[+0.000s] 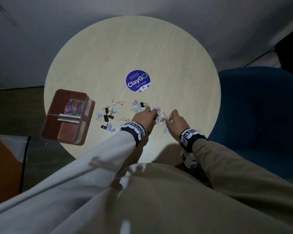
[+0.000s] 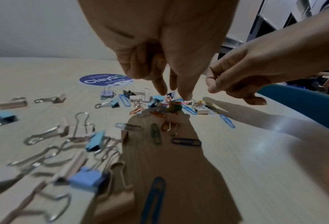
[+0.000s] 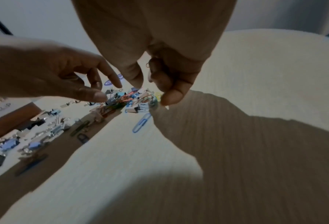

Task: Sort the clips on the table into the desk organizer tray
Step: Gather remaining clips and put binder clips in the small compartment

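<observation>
Now left hand fingers extended, touching clip pile; right hand fingers curled, contents unclear.

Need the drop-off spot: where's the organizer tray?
Head view: the tray sits at the table's left edge, left of the scattered clips.

Dim, wide-angle-warped views; hard shadows on the table (wrist foregrounds blurred).

An office pantry or break area is indicated by a round pale wood-grain table bearing a purple "ClayGo" sticker printed "Clean as you go". A blue upholstered chair is placed beside it, and plain grey flooring is seen beyond.
</observation>
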Motion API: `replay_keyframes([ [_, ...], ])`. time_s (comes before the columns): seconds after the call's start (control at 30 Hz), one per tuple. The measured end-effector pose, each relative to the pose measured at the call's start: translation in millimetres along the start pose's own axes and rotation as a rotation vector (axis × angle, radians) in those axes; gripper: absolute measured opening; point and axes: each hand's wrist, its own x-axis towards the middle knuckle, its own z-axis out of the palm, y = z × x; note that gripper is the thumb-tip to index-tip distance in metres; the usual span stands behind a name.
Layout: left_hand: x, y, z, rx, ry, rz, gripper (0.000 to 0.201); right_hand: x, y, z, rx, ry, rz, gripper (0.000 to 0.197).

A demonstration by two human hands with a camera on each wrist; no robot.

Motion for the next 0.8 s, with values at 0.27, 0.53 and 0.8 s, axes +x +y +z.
replay_keyframes([
  [0.27, 17, 13, 5, 0.122, -0.026, 0.025, 0.052, 11, 5, -2, -0.228, -0.073, 0.003, 0.047],
  [0.53, 18, 5, 11, 0.088, -0.094, 0.055, 0.038, 22, 6, 2, -0.264, -0.17, -0.087, 0.048],
  [0.8, 10, -16, 12, -0.072, -0.081, 0.017, 0.027, 20, 9, 12, -0.318, -0.202, -0.191, 0.025],
])
